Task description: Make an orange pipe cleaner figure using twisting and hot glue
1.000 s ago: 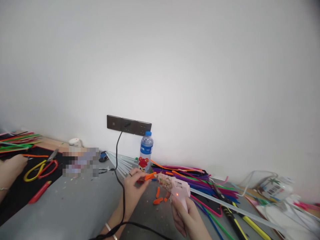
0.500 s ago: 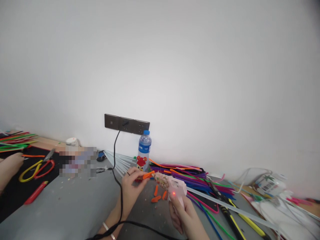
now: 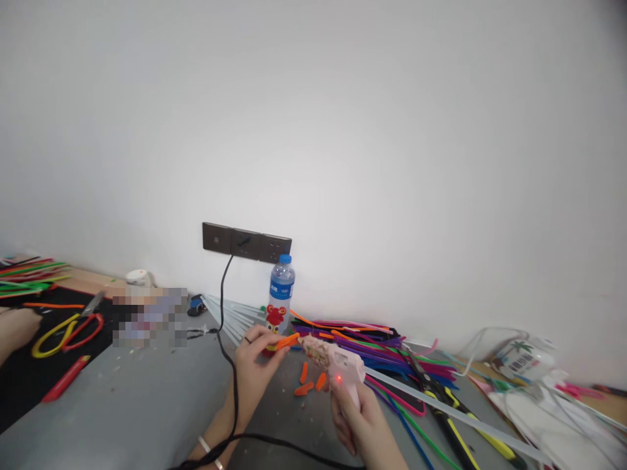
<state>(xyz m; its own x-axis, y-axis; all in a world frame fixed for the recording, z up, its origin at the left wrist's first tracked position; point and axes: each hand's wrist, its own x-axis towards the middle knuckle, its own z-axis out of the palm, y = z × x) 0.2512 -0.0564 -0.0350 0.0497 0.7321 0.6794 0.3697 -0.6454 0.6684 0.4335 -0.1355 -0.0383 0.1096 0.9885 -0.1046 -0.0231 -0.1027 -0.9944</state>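
Between the fingertips of my left hand (image 3: 259, 362) is a short orange pipe cleaner piece (image 3: 288, 341). My right hand (image 3: 360, 418) is wrapped around the handle of a pale pink hot glue gun (image 3: 345, 369), its red light lit. The gun's nozzle points left, close to the orange piece; whether they touch I cannot tell. A long translucent glue stick (image 3: 441, 401) sticks out of the gun's back. Several short orange pieces (image 3: 304, 389) lie on the grey table below the nozzle. Behind my left hand a red figure (image 3: 275, 318) shows in front of a water bottle (image 3: 283, 287).
Colourful pipe cleaners (image 3: 353, 336) lie behind the gun, with yellow-black pliers (image 3: 448, 418) to the right. A black cord (image 3: 236, 391) runs from the wall socket (image 3: 245, 241) across my left arm. At left are scissors (image 3: 68, 334), a red cutter (image 3: 66, 378) and another person's hand (image 3: 19, 326).
The view has shifted slightly. My hands hold nearly the same pose, with the orange piece still by the nozzle. The other person's hand at the left has moved a little left.
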